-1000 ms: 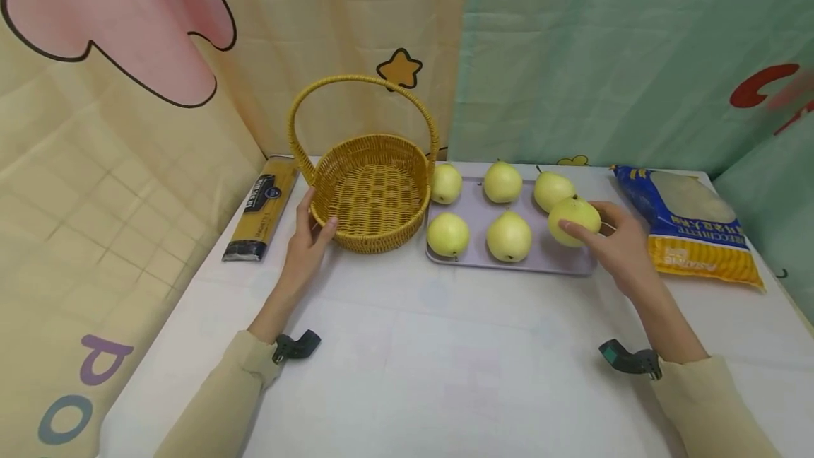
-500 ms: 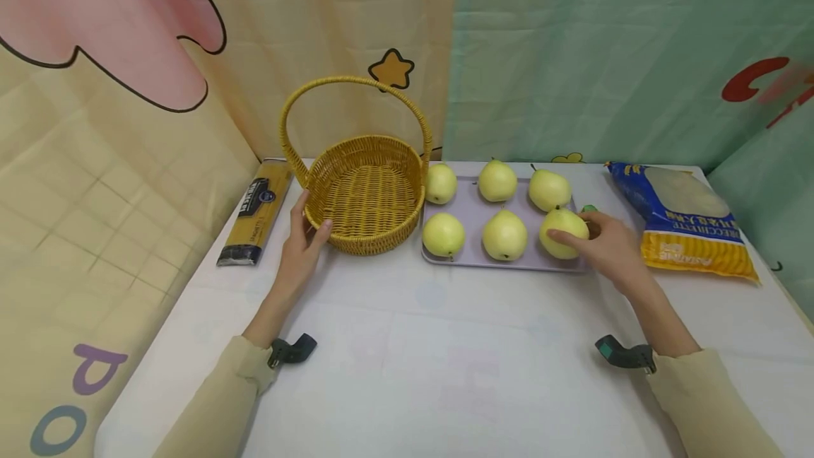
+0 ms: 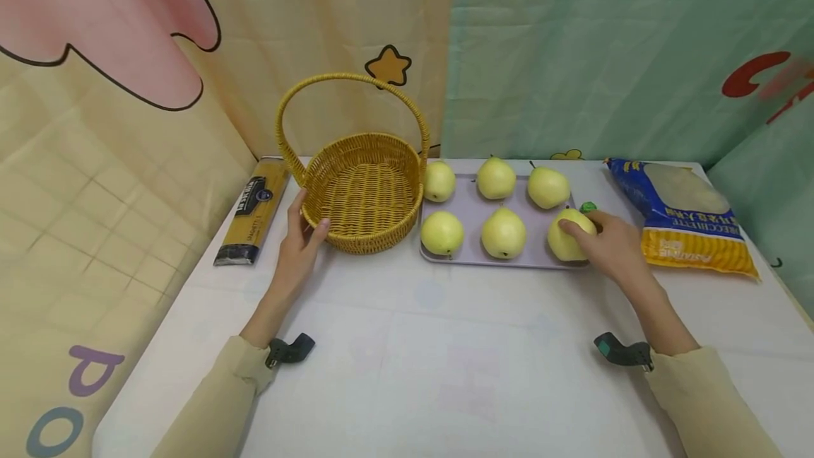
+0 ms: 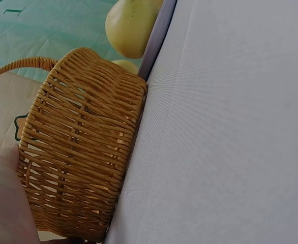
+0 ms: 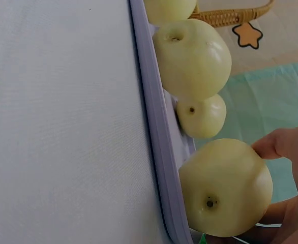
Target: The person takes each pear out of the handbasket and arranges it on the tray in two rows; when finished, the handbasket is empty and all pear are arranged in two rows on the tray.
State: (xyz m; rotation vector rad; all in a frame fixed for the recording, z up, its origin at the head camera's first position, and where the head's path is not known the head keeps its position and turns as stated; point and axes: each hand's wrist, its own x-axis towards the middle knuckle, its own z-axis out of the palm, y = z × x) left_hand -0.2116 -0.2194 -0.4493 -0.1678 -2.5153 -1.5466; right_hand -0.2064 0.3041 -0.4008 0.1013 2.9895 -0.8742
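Observation:
My left hand (image 3: 297, 249) grips the near left rim of a woven wicker basket (image 3: 375, 241), thumb over the rim and fingers outside. Inside, the basket shows only its woven bottom; its handle arches upright. The left wrist view shows the basket's side wall (image 4: 83, 142) close up. With thumb and fingers, my right hand (image 3: 617, 249) holds a pale yellow pear (image 3: 564, 242) at the front right corner of a lilac tray (image 3: 473, 196). In the right wrist view that pear (image 5: 225, 188) appears to sit on the tray. Several other pears, such as a front middle pear (image 3: 504, 233), stand in two rows.
Left of the basket lies a spaghetti pack (image 3: 252, 212). A blue and yellow pasta bag (image 3: 689, 218) lies right of the tray, and a small green object (image 3: 588, 207) shows behind my right hand. Printed curtains (image 3: 540, 55) hang behind the white table (image 3: 407, 352).
My right hand has lowered the pear to the tray's front right corner, then shifted it slightly right. The left hand stays on the basket rim. The head view has shifted slightly.

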